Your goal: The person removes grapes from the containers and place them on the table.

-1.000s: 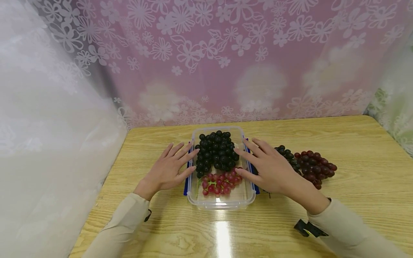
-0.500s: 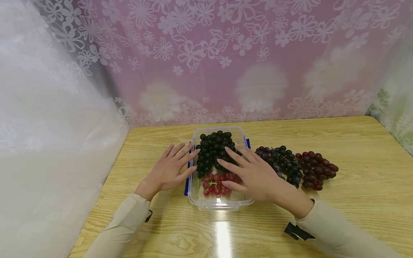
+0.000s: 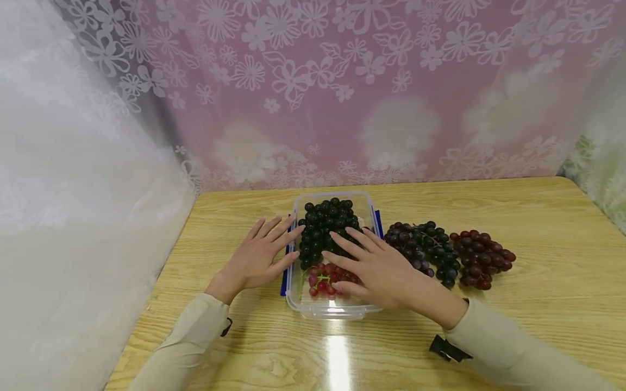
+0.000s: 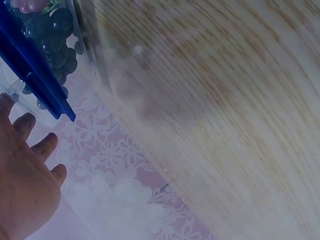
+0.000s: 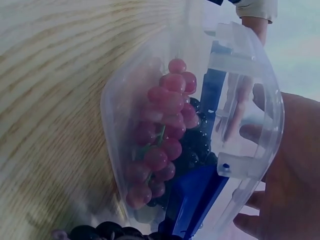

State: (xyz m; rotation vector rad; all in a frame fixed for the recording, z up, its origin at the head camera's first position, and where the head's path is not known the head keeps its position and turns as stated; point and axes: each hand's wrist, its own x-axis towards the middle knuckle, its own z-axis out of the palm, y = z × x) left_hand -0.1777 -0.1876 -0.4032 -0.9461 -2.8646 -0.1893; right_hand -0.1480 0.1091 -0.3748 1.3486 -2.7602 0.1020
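A clear plastic box point(image 3: 337, 312) with blue side latches holds bunches of black grapes point(image 3: 323, 217) and a bunch of pink-red grapes point(image 3: 320, 282). My left hand point(image 3: 259, 258) is spread with straight fingers, their tips at the box's left rim. In the left wrist view that hand point(image 4: 27, 185) is below the blue latch point(image 4: 37, 65). My right hand point(image 3: 379, 271), fingers extended, reaches across the box's right side and hides part of both kinds of grapes. The right wrist view shows the same hand point(image 5: 295, 165) by the box rim, above the pink-red grapes point(image 5: 167, 115).
Right of the box, on the wooden table point(image 3: 548, 326), lie a purple bunch point(image 3: 413, 250), a dark green-black bunch point(image 3: 442, 255) and a dark red bunch point(image 3: 481, 260) of grapes. A floral curtain point(image 3: 342, 108) hangs behind the table's back edge.
My right hand has moved left from the box's right edge to over the grapes, uncovering the purple bunch and the right blue latch. The left hand stays in place.
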